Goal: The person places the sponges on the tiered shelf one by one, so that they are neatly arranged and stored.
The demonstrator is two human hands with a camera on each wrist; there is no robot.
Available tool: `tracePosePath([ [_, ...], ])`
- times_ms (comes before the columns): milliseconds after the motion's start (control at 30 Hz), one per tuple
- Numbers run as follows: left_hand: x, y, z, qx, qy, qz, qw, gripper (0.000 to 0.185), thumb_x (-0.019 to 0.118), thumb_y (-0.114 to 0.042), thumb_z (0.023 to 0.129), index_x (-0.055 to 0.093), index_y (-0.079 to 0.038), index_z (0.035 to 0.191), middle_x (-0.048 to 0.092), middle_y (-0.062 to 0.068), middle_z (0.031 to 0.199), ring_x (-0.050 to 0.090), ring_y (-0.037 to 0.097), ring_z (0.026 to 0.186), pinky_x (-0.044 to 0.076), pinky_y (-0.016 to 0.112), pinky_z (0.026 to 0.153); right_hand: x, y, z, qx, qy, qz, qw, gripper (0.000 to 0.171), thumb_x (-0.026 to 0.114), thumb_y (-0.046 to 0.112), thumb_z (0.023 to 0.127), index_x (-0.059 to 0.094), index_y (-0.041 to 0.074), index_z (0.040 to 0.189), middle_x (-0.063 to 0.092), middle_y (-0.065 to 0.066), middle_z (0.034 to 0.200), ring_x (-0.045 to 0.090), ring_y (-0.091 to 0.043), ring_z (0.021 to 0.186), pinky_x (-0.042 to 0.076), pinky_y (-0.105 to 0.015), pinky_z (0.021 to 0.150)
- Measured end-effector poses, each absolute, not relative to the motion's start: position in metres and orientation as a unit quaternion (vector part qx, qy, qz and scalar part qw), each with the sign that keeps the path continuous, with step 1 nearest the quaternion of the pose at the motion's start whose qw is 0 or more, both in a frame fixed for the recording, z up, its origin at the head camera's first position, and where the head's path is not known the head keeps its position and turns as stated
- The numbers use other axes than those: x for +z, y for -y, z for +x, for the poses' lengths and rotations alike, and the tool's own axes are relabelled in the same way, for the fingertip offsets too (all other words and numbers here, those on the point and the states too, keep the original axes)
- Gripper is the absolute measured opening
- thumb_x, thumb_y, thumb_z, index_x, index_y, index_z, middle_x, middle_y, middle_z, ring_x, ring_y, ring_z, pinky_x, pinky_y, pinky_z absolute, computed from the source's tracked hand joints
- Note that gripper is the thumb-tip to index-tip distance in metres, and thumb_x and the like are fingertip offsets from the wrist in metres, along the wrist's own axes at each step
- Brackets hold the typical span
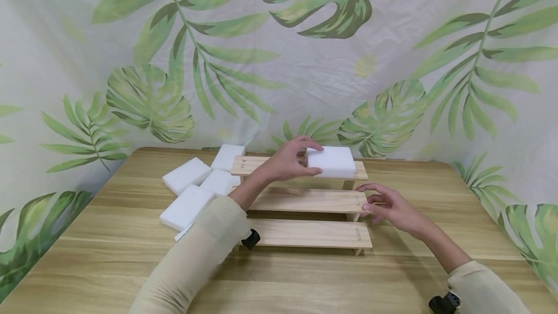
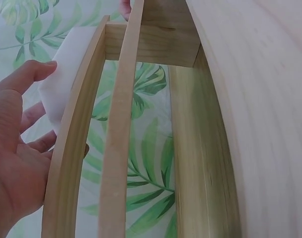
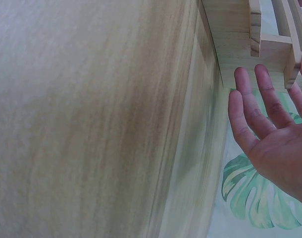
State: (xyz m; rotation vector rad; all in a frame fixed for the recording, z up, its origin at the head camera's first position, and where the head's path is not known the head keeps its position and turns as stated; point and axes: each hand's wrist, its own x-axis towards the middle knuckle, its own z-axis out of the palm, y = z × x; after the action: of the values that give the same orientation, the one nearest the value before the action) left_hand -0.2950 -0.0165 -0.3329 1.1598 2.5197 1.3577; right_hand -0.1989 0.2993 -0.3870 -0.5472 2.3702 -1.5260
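A three-tier wooden stand point(image 1: 301, 233) stands on the table, its planks rising toward the back. On the right part of its top plank sits a white foam block point(image 1: 332, 161). My left hand point(image 1: 285, 160) holds that block by its left end, thumb in front and fingers behind; the left wrist view shows the same foam block point(image 2: 67, 74) beyond the plank edge. My right hand point(image 1: 392, 210) pinches the right end of the middle plank between thumb and index finger. In the right wrist view, the other fingers point(image 3: 272, 101) extend beside the stand.
Several loose white foam blocks point(image 1: 187, 207) lie left of the stand, partly behind my left forearm. The wooden table point(image 1: 414, 275) ends at a leaf-patterned cloth point(image 1: 305, 86) close behind the stand.
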Motion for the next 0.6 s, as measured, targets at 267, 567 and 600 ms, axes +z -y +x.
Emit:
tracePosePath([
  [267,-0.329,0.03,-0.294,0.466,-0.801,0.375,0.033,0.052,0.082,-0.011,0.087,0.064,0.001,0.134,0.054,0.018,0.144,0.049,0.033,0.134,0.046,0.047,0.109,-0.387,-0.299,-0.199,-0.528,-0.816,-0.193,0.134,0.049,0.061,0.012,0.105,0.043,-0.003,0.148,0.066,-0.02,0.108,0.073,-0.029,0.1,0.06,-0.046,0.08],
  [567,-0.324,0.056,-0.282,0.453,-0.812,0.368,0.016,0.049,0.079,-0.013,0.089,0.064,0.0,0.134,0.054,0.016,0.144,0.051,0.034,0.133,0.047,0.049,0.108,-0.389,-0.299,-0.2,-0.52,-0.822,-0.193,0.13,0.05,0.061,0.013,0.105,0.043,-0.003,0.148,0.066,-0.019,0.107,0.073,-0.031,0.099,0.06,-0.046,0.079],
  [600,-0.323,0.059,-0.281,0.454,-0.812,0.367,0.016,0.05,0.079,-0.013,0.089,0.064,0.0,0.134,0.054,0.016,0.144,0.051,0.034,0.133,0.046,0.051,0.109,-0.389,-0.299,-0.2,-0.52,-0.822,-0.192,0.13,0.05,0.062,0.014,0.105,0.043,-0.003,0.148,0.066,-0.019,0.107,0.073,-0.031,0.099,0.06,-0.046,0.078],
])
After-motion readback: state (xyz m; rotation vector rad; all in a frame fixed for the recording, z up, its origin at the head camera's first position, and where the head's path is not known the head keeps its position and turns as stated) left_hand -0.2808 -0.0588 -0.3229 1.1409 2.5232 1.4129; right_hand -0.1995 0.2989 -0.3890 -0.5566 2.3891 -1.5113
